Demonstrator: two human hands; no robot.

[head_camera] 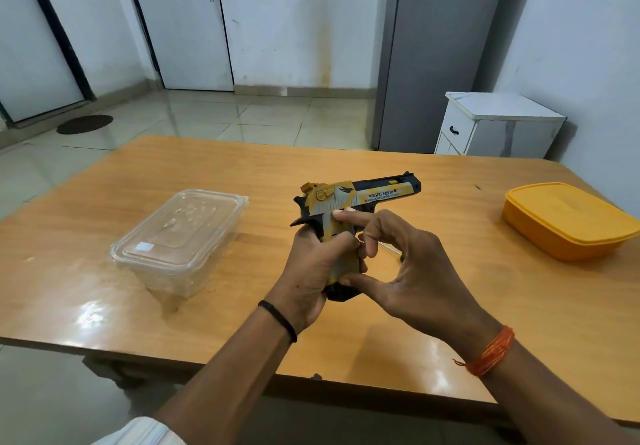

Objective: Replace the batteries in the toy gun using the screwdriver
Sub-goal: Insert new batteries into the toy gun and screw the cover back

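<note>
Both hands (311,264) on toy gun (349,202)

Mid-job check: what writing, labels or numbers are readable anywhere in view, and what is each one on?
"DESERT EAGLE" in dark capitals, on the slide of the toy gun that both hands hold.
A smaller line sits just under it on the slide: too small to read reliably.
A pale sticker on the lid of the clear box: nothing readable on it.
The yellow box shows no text.

Home room, fridge (426,53), doors (180,25), wooden table (214,181)
</note>
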